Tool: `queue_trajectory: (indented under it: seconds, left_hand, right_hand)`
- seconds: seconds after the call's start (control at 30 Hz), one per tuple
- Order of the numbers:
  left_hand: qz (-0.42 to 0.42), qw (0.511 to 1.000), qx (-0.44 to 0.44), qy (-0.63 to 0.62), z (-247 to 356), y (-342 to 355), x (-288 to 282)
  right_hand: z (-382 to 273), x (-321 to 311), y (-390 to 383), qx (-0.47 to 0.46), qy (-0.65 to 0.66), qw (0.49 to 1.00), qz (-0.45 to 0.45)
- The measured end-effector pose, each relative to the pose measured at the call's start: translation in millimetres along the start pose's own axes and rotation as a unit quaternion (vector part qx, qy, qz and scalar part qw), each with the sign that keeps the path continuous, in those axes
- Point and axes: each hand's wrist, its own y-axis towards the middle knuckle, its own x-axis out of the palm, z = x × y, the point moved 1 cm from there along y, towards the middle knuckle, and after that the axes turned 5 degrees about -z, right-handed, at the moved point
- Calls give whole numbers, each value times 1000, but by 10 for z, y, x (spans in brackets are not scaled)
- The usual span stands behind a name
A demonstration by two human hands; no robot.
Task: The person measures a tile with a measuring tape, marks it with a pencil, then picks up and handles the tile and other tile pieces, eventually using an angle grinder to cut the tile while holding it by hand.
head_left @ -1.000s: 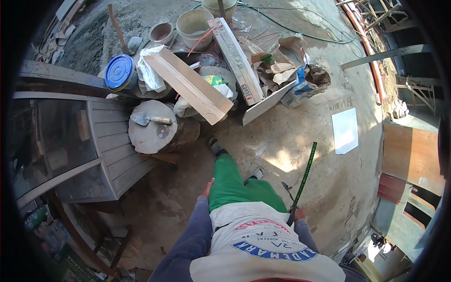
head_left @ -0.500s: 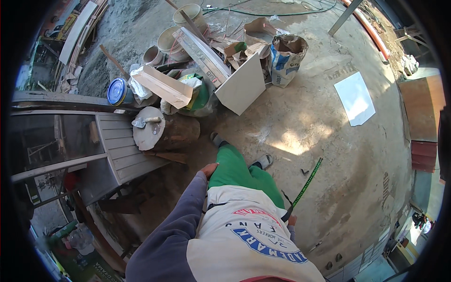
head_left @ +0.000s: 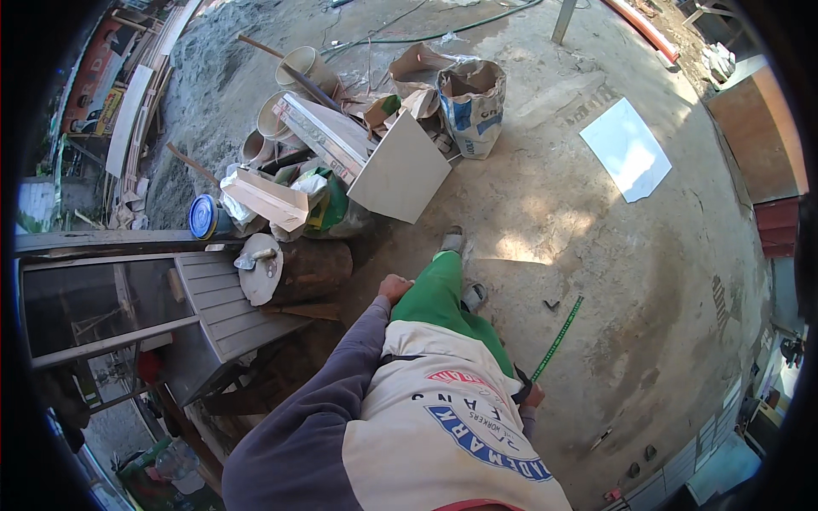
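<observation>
My left hand point(head_left: 394, 288) is beside my green trousers point(head_left: 434, 298), its fingers curled; what they hold, if anything, is hidden. At my right hip my right hand point(head_left: 534, 393) is closed on a tape measure with a long green marked blade point(head_left: 556, 339) sticking out forward; its dark body is partly hidden by my shirt. A sawn log point(head_left: 308, 274) stands left of my feet, a trowel point(head_left: 256, 255) lying on its pale top.
Ahead lie buckets point(head_left: 298, 66), paper sacks point(head_left: 469, 106), a leaning pale board point(head_left: 400, 170) and cardboard point(head_left: 264, 200). A slatted metal cabinet point(head_left: 226, 311) is at left. A white sheet point(head_left: 626, 149) lies on the concrete floor point(head_left: 648, 324); a wooden panel point(head_left: 754, 136) is at right.
My feet have moved in a step and the view has shifted, so the debris pile sits further left. The green blade stays in my right hand; my left hand remains by my thigh.
</observation>
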Motion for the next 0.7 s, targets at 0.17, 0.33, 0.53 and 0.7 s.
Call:
queue_trajectory:
  seconds: [0.17,0.33,0.53,0.7]
  left_hand:
    - [-19,993,21,-113,543,494,343]
    - [-16,997,54,-60,392,1252,-107]
    - [-61,870,348,345,2299,1846,-674]
    - [-123,951,102,-265,3904,2266,-1760]
  right_hand:
    - [-178,-902,725,81,287,954,34]
    - [-781,-885,1384,29,286,957,32]
    - [-620,-1349,2195,70,40,996,-42]
    - [-1418,-2465,3213,362,420,830,65]
